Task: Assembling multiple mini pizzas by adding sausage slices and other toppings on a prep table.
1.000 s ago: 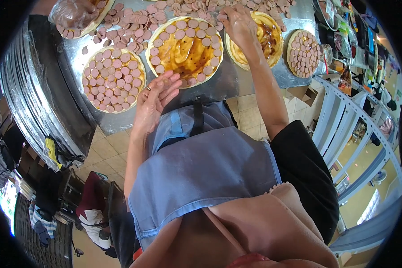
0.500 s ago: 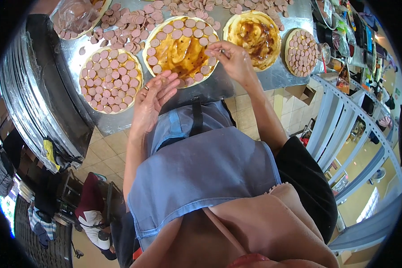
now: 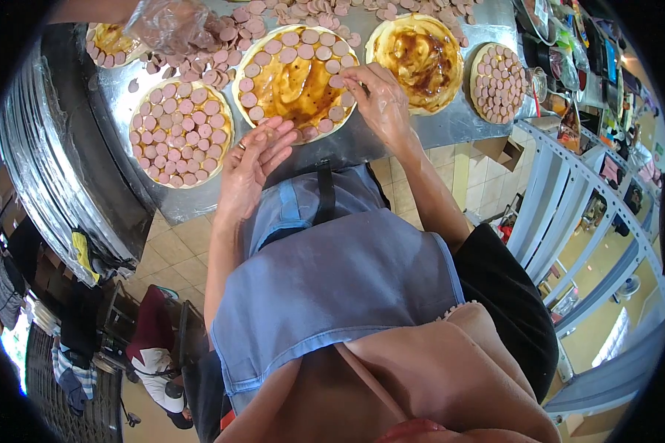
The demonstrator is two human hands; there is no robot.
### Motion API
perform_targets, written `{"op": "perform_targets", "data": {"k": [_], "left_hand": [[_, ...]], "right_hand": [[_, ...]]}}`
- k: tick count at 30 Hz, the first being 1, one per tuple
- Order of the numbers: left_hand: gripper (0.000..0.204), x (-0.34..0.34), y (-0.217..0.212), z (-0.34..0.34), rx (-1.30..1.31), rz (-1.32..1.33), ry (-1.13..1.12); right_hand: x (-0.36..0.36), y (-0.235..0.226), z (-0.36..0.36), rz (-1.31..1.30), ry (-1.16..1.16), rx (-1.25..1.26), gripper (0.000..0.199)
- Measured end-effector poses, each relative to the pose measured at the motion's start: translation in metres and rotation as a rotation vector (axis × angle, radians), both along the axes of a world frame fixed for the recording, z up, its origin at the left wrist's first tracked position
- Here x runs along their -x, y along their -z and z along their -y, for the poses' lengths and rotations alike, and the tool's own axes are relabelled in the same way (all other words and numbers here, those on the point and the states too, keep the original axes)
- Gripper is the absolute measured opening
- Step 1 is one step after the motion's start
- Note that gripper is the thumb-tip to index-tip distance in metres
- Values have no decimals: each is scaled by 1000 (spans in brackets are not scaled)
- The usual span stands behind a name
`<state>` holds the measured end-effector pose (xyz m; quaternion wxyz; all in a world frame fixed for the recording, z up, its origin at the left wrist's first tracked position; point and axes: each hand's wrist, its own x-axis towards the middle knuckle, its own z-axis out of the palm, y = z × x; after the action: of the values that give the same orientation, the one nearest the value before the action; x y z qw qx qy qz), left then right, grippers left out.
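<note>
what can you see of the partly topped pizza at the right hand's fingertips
The round, partly topped pizza lies flat on the metal table, its dough rim pale. Glossy yellow and brown sauce shows in its middle. Pink sausage slices line much of its edge, with a partial second row inside. The right hand reaches over its right edge; the left hand overlaps its lower edge, contact unclear.

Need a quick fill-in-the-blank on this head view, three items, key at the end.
1. The right hand is at the ____ edge of the pizza base ringed with sausage slices.
2. The hand wearing a ring is the ____ one.
3. The sauced pizza base beside that first base has ____ sausage slices on it.

Missing words: right; left; no.
</note>
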<state>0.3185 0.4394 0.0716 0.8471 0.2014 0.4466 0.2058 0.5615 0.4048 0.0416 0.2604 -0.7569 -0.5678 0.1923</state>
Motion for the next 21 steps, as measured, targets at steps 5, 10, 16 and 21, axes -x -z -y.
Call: {"op": "perform_targets", "data": {"k": [5,10,16,21], "left_hand": [[45,-2,0,0,-7,6,4],[45,-3,-1,-1,-10,1,15],[45,-7,-2,-3,0,8,27],[45,-5,2,-2,-6,7,24]], "right_hand": [[0,2,7,64,-78,-8,21],[3,0,2,45,-26,17,26],[-3,3,-5,59,-36,-35,18],[-29,9,-35,232,2,-57,17]]}}
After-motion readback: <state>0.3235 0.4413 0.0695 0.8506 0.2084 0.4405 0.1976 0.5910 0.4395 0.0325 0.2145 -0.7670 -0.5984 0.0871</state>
